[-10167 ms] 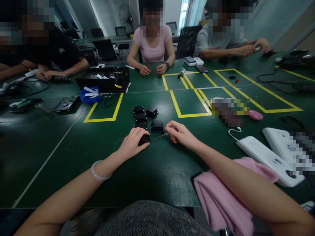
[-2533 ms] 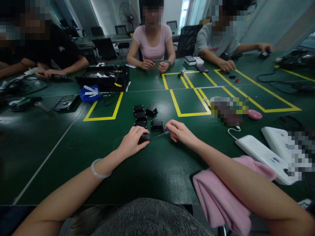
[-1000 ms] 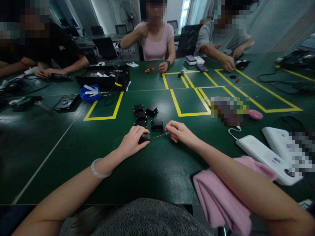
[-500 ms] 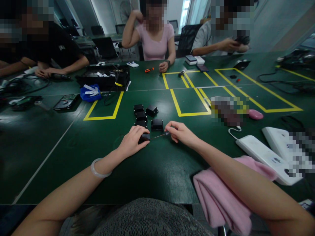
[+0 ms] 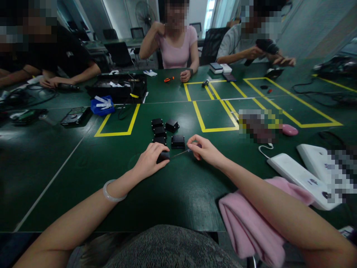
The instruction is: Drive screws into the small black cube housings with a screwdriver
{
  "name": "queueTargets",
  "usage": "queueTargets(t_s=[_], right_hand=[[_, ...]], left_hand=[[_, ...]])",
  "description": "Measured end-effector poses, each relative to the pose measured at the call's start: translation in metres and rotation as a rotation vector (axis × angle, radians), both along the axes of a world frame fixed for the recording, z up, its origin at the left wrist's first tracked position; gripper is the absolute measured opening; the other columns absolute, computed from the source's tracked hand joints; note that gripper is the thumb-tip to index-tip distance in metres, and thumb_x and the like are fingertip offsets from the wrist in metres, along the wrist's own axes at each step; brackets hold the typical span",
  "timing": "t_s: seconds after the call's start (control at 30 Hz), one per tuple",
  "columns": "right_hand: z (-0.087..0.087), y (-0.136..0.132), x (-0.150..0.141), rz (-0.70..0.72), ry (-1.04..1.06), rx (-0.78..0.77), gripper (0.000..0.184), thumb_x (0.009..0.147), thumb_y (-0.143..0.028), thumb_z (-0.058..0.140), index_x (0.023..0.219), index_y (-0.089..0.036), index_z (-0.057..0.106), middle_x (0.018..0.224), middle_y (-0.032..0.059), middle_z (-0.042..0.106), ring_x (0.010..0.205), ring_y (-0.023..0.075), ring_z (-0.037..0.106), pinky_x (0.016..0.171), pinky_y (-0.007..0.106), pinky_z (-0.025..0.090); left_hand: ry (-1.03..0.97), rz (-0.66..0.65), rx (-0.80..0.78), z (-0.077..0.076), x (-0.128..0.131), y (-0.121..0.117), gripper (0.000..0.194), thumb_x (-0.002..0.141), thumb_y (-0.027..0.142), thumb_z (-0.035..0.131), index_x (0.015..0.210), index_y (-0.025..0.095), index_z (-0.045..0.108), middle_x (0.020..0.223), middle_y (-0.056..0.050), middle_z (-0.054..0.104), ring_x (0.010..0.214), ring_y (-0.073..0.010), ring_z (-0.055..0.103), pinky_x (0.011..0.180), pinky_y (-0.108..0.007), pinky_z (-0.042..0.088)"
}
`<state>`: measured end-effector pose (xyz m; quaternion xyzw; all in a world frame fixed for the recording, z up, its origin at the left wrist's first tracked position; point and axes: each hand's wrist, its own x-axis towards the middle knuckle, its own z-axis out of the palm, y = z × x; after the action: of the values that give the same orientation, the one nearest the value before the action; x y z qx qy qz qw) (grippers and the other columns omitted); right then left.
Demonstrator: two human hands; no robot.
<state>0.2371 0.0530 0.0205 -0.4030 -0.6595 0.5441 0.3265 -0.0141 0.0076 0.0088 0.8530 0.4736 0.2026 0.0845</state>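
Observation:
On the green table, my left hand (image 5: 152,158) is closed around a small black box (image 5: 164,156), thumb at the near side and fingers at the far side. My right hand (image 5: 205,150) pinches a screwdriver (image 5: 182,153); its thin shaft points left, with the tip close to the box. Whether the tip touches the box I cannot tell. Just beyond my hands sit several similar black boxes: one (image 5: 177,141) stands apart between the hands, another (image 5: 172,125) lies turned behind it, and more form a column (image 5: 159,131) at the left.
A pink cloth (image 5: 248,219) lies under my right forearm, near white devices (image 5: 304,178). Behind them is a pink mouse-shaped object (image 5: 290,130). Yellow tape (image 5: 114,133) marks the table. A black bin (image 5: 117,87) stands far left. Co-workers sit opposite; one holds a power drill (image 5: 266,46).
My right hand and the screwdriver have shifted very slightly, the shaft now a little more tilted. My left hand stays on the box. Across the table, a co-worker's drill and hands have moved apart.

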Motion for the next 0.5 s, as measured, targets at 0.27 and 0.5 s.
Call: queueTargets(t_s=[0.27, 0.5], right_hand=[[-0.0001, -0.0001, 0.0014, 0.032, -0.001, -0.023, 0.016, 0.091, -0.035, 0.054, 0.087, -0.019, 0.051, 0.041, -0.0115, 0.040, 0.035, 0.0076, 0.040, 0.041, 0.019, 0.029], [-0.0003, -0.0005, 0.0005, 0.045, 0.012, -0.069, 0.020, 0.092, -0.036, 0.051, 0.082, -0.018, 0.052, 0.040, -0.0116, 0.037, 0.034, 0.0069, 0.038, 0.040, 0.019, 0.029]], left_hand=[[-0.007, -0.007, 0.000, -0.0004, -0.0001, 0.0003, 0.028, 0.089, 0.025, 0.065, 0.115, 0.021, 0.055, 0.116, -0.008, 0.061, 0.110, -0.0275, 0.055, 0.088, -0.043, 0.052], [-0.004, 0.003, -0.021, 0.0001, 0.0005, 0.0001, 0.028, 0.089, 0.027, 0.063, 0.116, 0.021, 0.056, 0.117, -0.009, 0.061, 0.111, -0.0285, 0.055, 0.089, -0.044, 0.052]])
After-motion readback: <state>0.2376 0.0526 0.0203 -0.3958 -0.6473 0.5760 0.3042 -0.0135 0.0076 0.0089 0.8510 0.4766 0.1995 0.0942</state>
